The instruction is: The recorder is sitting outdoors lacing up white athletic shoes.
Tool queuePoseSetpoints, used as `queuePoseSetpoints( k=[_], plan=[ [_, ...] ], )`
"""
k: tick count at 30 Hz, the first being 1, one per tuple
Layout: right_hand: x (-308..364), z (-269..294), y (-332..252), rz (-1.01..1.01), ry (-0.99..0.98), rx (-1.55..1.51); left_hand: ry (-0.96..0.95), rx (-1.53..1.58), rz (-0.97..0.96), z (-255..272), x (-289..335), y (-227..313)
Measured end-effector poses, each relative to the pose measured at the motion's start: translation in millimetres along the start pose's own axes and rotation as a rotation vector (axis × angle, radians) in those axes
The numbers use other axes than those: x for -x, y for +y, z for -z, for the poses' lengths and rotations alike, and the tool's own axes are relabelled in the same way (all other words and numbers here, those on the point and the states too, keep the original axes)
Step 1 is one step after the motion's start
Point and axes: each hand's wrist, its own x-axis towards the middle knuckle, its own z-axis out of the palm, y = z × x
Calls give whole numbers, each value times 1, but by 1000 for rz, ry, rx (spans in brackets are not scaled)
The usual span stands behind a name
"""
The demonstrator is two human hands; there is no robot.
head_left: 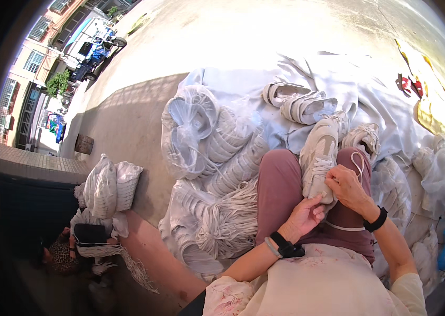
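The pale shoe [319, 150] lies between the knees [280, 171]. The left hand [305, 216], fingers half curled, holds its near end; the right hand [347, 187] bends its fingers inward, whether pinching the lace [361, 159] I cannot tell.

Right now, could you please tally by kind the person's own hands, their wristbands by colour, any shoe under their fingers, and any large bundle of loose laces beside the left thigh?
Hands: 2 (left hand, right hand)
Black wristbands: 2
Pale wristband: 1
Shoe: 1
Lace bundle: 1
Total: 7
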Motion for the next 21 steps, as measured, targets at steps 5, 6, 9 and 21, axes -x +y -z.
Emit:
queuePoseSetpoints(
  k=[5,6,9,21],
  plan=[
    [-2,3,-4,68,-74,-7,23,-44,-31,4,6,0],
    [-2,3,-5,83,-72,-13,7,-40,-27,7,7,0],
    [-4,-1,-6,69,-71,-28,1,-43,-24,4,4,3],
    [-3,-9,-25,210,16,222,2,-32,-51,14,-3,-1]
  ],
)
